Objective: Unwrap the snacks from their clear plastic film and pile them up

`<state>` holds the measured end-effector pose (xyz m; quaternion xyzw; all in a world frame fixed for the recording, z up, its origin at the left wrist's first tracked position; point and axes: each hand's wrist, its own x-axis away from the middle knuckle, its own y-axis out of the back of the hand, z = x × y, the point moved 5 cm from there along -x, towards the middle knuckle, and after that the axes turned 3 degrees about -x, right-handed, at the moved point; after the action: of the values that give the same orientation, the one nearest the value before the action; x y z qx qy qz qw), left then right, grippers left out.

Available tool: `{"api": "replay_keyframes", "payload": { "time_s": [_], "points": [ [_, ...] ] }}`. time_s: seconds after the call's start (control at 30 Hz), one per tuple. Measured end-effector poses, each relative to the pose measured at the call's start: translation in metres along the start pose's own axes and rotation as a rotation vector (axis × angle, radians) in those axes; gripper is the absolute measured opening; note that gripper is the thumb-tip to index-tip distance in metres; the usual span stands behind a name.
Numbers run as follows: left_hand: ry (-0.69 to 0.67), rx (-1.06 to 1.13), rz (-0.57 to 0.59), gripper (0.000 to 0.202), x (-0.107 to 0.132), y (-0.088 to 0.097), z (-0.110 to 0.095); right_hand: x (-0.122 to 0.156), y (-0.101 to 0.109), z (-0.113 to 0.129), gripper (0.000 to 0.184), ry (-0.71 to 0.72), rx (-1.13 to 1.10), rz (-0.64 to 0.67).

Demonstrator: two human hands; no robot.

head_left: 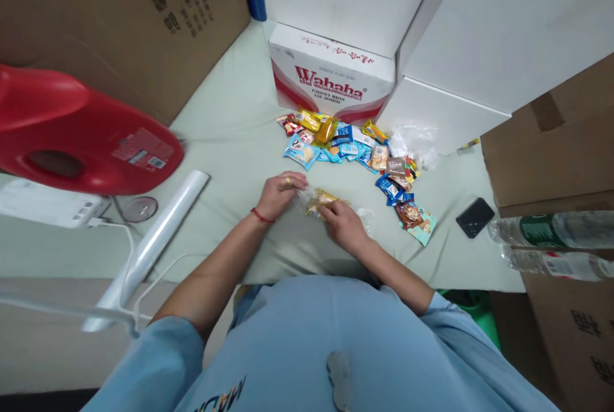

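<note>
My left hand [279,196], with a ring and a red wrist cord, is closed, its fingertips on the edge of a clear plastic bag [302,198]. To its right, my right hand [346,225] has thumb and fingers closed on a yellow-wrapped snack packet [326,198] that lies at the bag's mouth; whether the packet is fully inside, I cannot tell. More clear plastic spreads out beside the right hand. Beyond both hands lies a pile of small snack packets, among them a light blue packet [301,152], an orange-yellow packet [327,132] and a teal-and-brown packet [416,220].
A Wahaba-style white-and-red water carton [330,79] stands behind the pile, near crumpled clear plastic [415,143]. On the right are a black phone [474,217] and two plastic bottles [551,230]. Leftward are a red jug [96,137], a plastic film roll [158,233] and a white cable.
</note>
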<state>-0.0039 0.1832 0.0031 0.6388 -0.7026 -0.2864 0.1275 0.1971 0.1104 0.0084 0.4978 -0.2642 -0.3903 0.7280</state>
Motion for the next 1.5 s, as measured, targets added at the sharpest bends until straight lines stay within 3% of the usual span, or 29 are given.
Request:
{"api": "replay_keyframes", "payload": {
  "time_s": [0.17, 0.3, 0.4, 0.5, 0.6, 0.7, 0.8, 0.9, 0.93, 1.0, 1.07, 1.13, 1.23, 1.33, 1.5],
  "points": [
    [0.129, -0.017, -0.203, 0.028, 0.015, 0.031, 0.035, 0.009, 0.002, 0.006, 0.044, 0.055, -0.051, -0.016],
    [0.186, -0.088, -0.236, 0.024, 0.024, 0.021, 0.034, 0.015, 0.003, 0.01, 0.045, 0.039, -0.041, 0.004],
    [0.163, -0.168, -0.083, 0.029, 0.027, 0.004, 0.02, 0.015, 0.005, 0.008, 0.047, 0.03, -0.051, 0.012],
    [0.117, -0.105, 0.084, 0.024, 0.034, -0.001, 0.001, 0.014, 0.007, 0.003, 0.049, 0.042, -0.096, 0.017],
    [0.112, 0.019, 0.099, 0.019, 0.041, 0.0, -0.026, 0.012, 0.007, 0.001, 0.049, 0.049, -0.122, 0.013],
    [0.021, 0.042, 0.079, 0.004, 0.045, -0.016, -0.063, 0.013, 0.006, 0.002, 0.041, 0.047, -0.109, 0.006],
    [-0.096, 0.025, 0.108, 0.019, 0.048, -0.045, -0.086, 0.02, 0.009, 0.002, 0.03, 0.068, -0.162, -0.007],
    [-0.215, -0.089, 0.17, 0.038, 0.056, -0.068, -0.087, 0.036, 0.018, -0.001, 0.029, 0.124, -0.33, -0.02],
    [-0.254, -0.142, 0.194, 0.043, 0.06, -0.072, -0.085, 0.042, 0.021, -0.006, 0.031, 0.098, -0.39, -0.045],
    [-0.322, -0.262, 0.236, 0.05, 0.068, -0.078, -0.08, 0.055, 0.027, -0.023, 0.034, -0.089, -0.436, -0.177],
    [-0.365, -0.377, 0.252, 0.055, 0.076, -0.082, -0.077, 0.068, 0.031, -0.044, 0.04, -0.35, -0.336, -0.325],
    [-0.389, -0.454, 0.235, 0.056, 0.083, -0.085, -0.075, 0.077, 0.031, -0.059, 0.043, -0.505, -0.18, -0.363],
    [-0.382, -0.505, 0.16, 0.055, 0.089, -0.088, -0.074, 0.081, 0.032, -0.069, 0.025, -0.509, -0.107, -0.287],
    [-0.372, -0.527, 0.084, 0.053, 0.092, -0.089, -0.07, 0.078, 0.045, -0.073, 0.016, -0.476, -0.232, -0.246],
    [-0.481, -0.521, 0.127, 0.048, 0.09, -0.097, -0.063, 0.04, 0.064, -0.056, 0.016, -0.483, -0.47, -0.152]
  ]
}}
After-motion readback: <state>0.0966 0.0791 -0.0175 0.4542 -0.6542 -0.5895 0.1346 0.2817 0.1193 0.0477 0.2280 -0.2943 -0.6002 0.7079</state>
